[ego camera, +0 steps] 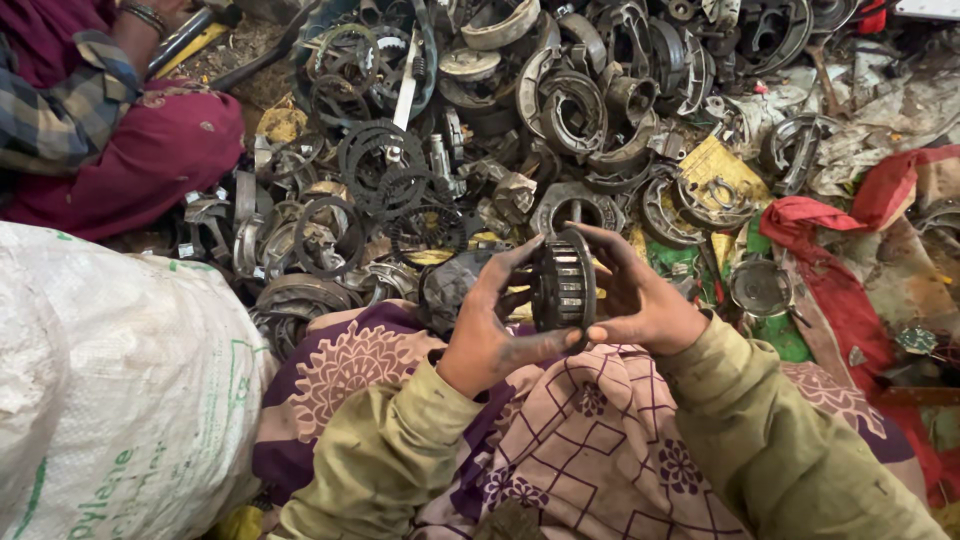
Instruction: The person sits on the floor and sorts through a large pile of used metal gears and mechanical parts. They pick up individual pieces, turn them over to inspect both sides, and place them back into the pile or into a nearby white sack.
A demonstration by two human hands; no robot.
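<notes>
- L hand [490,335] & R hand [640,300] both grip dark toothed gear ring [563,280], held upright over patterned cloth [560,420]
- scrap metal pile [520,130] just ahead, white sack [110,380] at left

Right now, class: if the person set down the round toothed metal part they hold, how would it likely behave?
The toothed metal part looks like thick solid metal, so probably stiff and heavy for its size. Being round, it may roll if set on edge. Its surface and both hands, left and right, look grimy, so it could be slippery.
</notes>
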